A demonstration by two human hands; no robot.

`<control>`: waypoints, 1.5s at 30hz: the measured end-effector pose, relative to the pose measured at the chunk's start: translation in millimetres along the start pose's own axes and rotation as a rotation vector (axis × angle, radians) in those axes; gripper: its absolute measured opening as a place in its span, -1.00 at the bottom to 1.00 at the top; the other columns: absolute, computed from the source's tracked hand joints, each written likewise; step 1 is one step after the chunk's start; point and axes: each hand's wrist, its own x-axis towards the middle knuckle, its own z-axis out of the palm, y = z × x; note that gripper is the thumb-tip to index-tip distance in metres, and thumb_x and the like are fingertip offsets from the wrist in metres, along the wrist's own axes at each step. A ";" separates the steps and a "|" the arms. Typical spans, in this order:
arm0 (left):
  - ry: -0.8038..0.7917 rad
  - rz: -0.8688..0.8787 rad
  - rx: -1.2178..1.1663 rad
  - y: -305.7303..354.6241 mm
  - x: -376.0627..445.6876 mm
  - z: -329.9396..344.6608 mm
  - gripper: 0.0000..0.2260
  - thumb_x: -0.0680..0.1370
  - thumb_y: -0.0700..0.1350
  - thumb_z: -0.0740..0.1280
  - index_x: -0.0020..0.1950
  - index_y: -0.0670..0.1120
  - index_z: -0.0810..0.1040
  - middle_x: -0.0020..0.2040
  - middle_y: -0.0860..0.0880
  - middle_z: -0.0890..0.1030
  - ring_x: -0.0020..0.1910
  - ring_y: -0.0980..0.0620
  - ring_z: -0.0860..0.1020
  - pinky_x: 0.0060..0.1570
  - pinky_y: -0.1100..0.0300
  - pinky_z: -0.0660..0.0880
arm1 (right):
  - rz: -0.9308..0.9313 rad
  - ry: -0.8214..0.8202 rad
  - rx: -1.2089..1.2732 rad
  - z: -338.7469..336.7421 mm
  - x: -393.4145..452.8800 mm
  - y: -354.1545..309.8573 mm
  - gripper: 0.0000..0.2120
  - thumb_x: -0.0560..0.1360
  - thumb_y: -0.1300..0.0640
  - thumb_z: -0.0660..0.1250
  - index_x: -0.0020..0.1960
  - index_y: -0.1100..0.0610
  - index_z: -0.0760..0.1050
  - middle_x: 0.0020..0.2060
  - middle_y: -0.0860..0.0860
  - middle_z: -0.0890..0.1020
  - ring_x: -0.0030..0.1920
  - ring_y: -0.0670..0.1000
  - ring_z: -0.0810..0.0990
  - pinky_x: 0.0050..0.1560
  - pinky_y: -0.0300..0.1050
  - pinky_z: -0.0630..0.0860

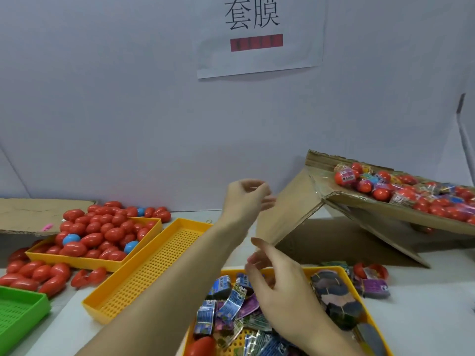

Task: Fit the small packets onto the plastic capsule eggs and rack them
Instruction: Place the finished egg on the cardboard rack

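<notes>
1. Hands first: the left hand (245,195) is raised near the edge of the tilted cardboard rack (290,201), fingers loosely curled and blurred; nothing shows in it, though a small thing between the fingertips cannot be ruled out
2. The right hand (280,281) hovers over the yellow tray of packets (344,272), fingers spread and relaxed, holding nothing
3. Small packets (232,303), blue and purple foil, lie heaped in that near tray on the worktop (424,317), with one red egg (201,346) at its front corner
4. Plain capsule eggs (95,237), mostly red with a few blue, fill a yellow tray at the left and spill beside it; an empty perforated yellow tray (154,268) lies between the two, and a green tray (20,314) sits at the near left
5. Finished eggs (345,177) wearing their packets are gathered on the sloped rack at the right
6. Judged from this, one egg has likely just been racked and a new cycle is starting
7. The next move calls for the right hand to pinch one packet from the heap and the left to fetch a bare egg, then to open the sleeve enough to slip over it
</notes>
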 end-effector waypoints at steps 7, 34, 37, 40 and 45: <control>0.120 0.108 0.834 -46.2 25.5 -116.1 -0.83 0.60 -0.22 0.27 0.11 -0.16 0.63 -0.04 -0.06 0.63 -0.10 0.03 0.55 -0.14 0.23 0.43 | -0.122 -0.082 -0.191 3.8 1.0 0.1 -0.78 0.60 0.00 0.28 0.22 -0.15 0.56 -0.04 -0.31 0.54 0.06 -0.33 0.46 0.00 -0.45 0.44; 0.140 -0.128 1.526 -83.6 125.6 -177.9 -0.71 0.41 -0.33 0.31 0.10 -0.11 0.52 0.13 -0.16 0.57 0.12 -0.21 0.54 0.03 0.00 0.55 | -0.075 -0.024 -0.235 3.7 7.2 2.3 -0.79 0.59 0.06 0.24 0.07 -0.20 0.58 -0.06 -0.30 0.51 0.10 -0.26 0.44 0.10 -0.44 0.39; 0.190 -0.047 1.393 -69.2 119.9 -177.4 -0.79 0.47 -0.26 0.30 0.10 -0.16 0.50 0.13 -0.21 0.49 0.07 -0.24 0.51 0.04 -0.04 0.53 | -0.073 -0.022 -0.207 4.2 5.2 2.9 -0.78 0.57 0.10 0.25 0.02 -0.19 0.59 -0.09 -0.29 0.55 0.04 -0.25 0.48 0.05 -0.43 0.41; 0.212 0.029 1.187 -48.4 103.6 -167.4 -0.83 0.47 -0.24 0.36 0.05 -0.19 0.53 0.08 -0.20 0.47 0.00 -0.20 0.52 0.01 0.00 0.51 | -0.048 0.017 -0.141 3.2 4.1 3.3 -0.75 0.57 0.14 0.27 -0.06 -0.22 0.58 -0.15 -0.24 0.59 0.03 -0.28 0.50 -0.02 -0.43 0.46; 0.301 0.141 0.842 -8.0 45.7 -125.0 -0.85 0.50 -0.15 0.39 0.03 -0.15 0.64 -0.07 -0.11 0.63 -0.11 -0.05 0.55 -0.14 0.19 0.45 | 0.089 0.058 0.069 -5.9 3.8 2.9 -0.69 0.58 0.20 0.28 -0.15 -0.18 0.61 -0.21 -0.33 0.64 -0.12 -0.28 0.58 -0.21 -0.42 0.48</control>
